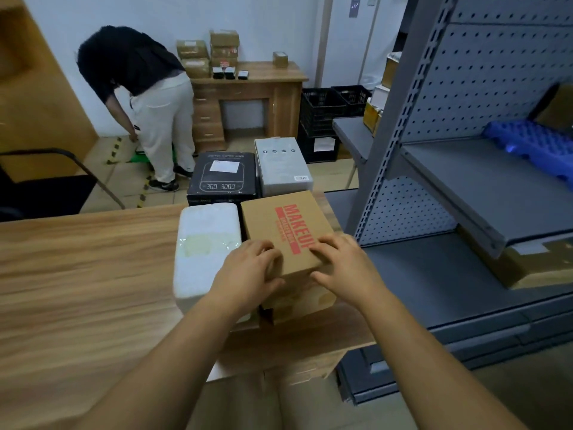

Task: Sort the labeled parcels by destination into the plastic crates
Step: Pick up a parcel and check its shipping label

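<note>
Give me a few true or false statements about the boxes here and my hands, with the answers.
1. Both the left hand and the right hand hold the brown MAKEUP box. True.
2. The white foam box sits right of that box. False: it sits on its left.
3. A black box and a grey box lie beyond it. True.
4. The black crates stand on the wooden table. False: they stand on the floor at the back.
</note>
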